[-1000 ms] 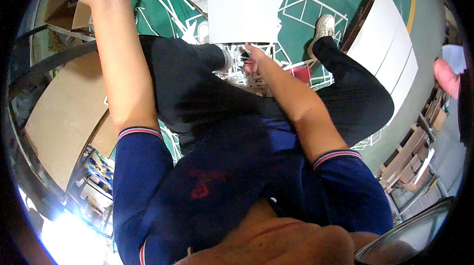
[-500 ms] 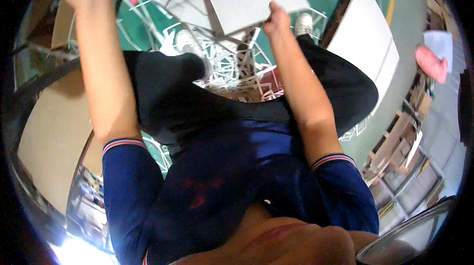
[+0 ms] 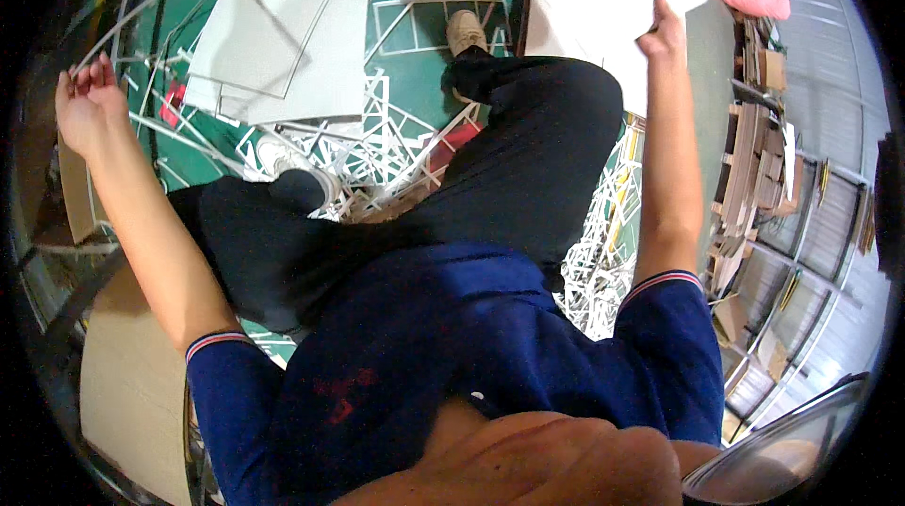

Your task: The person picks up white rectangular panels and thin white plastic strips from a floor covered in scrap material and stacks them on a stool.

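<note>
At far left, the person's left hand [image 3: 91, 108] is raised palm-up, fingers bent beside crossing white strips [image 3: 193, 143]; whether they pinch one cannot be told. Just right of those fingers, a large white sheet [image 3: 255, 25] lies tilted under a thin frame [image 3: 286, 95]; pulling carelessly could hook the frame on the sheet's edge and crease it. Between the hands, a tangle of scrap [image 3: 382, 124] surrounds the left shoe [image 3: 278, 157] and could trip the foot. Patches of green floor [image 3: 419, 84] show there, offering little room. At right, the right hand [image 3: 665, 35] meets another white sheet [image 3: 594, 16] near its corner, thumb extended; its grip is unclear. A loose hold might let that sheet slide. Right of these fingers, a grey aisle gives space before the stacked cardboard [image 3: 749, 157].
</note>
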The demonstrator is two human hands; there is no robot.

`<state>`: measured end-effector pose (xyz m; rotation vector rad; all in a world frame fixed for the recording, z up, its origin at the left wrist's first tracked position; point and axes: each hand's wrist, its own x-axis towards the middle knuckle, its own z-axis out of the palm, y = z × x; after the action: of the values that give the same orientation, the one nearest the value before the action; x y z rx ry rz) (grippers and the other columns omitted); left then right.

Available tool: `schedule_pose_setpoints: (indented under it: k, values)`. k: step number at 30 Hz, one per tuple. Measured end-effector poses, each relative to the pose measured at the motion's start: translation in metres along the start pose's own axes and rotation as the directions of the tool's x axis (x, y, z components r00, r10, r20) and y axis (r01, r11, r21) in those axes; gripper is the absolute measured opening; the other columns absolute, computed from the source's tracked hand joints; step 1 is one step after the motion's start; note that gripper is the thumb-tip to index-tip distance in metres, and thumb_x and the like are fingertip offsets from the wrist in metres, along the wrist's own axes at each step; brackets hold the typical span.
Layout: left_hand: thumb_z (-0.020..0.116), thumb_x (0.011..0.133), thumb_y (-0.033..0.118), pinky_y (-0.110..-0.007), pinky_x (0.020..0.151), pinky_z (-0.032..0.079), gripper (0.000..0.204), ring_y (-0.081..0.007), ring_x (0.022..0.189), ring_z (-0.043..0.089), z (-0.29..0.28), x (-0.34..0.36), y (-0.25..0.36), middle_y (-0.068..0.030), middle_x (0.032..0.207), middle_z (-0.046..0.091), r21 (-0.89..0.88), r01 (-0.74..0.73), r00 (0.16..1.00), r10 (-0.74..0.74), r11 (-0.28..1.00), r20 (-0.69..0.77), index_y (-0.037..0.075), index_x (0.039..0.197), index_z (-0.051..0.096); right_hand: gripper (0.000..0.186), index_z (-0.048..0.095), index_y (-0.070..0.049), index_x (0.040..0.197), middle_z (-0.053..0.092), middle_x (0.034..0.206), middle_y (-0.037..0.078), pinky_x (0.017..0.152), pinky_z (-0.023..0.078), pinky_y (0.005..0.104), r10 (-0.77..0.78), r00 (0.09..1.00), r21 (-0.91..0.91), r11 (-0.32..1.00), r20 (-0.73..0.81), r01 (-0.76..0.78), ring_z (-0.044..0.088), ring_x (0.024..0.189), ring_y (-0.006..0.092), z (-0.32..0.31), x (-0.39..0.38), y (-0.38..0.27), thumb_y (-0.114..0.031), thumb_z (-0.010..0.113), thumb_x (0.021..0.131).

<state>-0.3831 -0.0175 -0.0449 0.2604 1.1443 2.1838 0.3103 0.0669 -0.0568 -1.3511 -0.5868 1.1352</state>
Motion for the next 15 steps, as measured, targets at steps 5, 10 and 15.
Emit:
schedule_pose_setpoints:
  k: [5, 10, 15]
  values:
    - [0.051, 0.087, 0.015, -0.038, 0.073, 0.049, 0.017, -0.0197, 0.058, 0.045, 0.002, -0.001, -0.041, -0.0069, 0.062, 0.043, 0.018, 0.113, 0.990, -0.114, 0.993, 0.087, 0.000, 0.079, 0.047, 0.041, 0.045, -0.003, 0.122, 0.047, 0.126, 0.015, 0.101, 0.030, 0.0469, 0.267, 0.935, 0.277, 0.940, -0.234, -0.199, 0.043, 0.117, 0.0302, -0.114, -0.004, 0.084, -0.031, 0.042, 0.093]
    - [0.050, 0.088, 0.015, -0.035, 0.072, 0.048, 0.018, -0.0174, 0.056, 0.044, 0.018, -0.024, -0.060, -0.0059, 0.061, 0.044, 0.150, 0.069, 0.993, -0.082, 0.986, 0.081, 0.001, 0.077, 0.048, 0.034, 0.048, -0.003, 0.116, 0.052, 0.119, 0.012, 0.095, 0.038, 0.0498, 0.481, 0.749, 0.439, 0.853, -0.455, -0.281, 0.050, 0.110, 0.0291, -0.169, -0.036, 0.198, -0.027, 0.042, 0.093]
    - [0.048, 0.089, 0.016, -0.033, 0.069, 0.048, 0.020, -0.0163, 0.056, 0.044, 0.034, -0.037, -0.081, -0.0055, 0.061, 0.046, 0.271, 0.094, 0.993, -0.110, 0.958, 0.044, 0.002, 0.075, 0.049, 0.027, 0.049, 0.001, 0.112, 0.056, 0.111, 0.014, 0.084, 0.046, 0.0471, 0.514, 0.529, 0.509, 0.844, -0.675, -0.171, 0.056, 0.098, 0.0274, -0.192, -0.059, 0.238, -0.016, 0.047, 0.090]
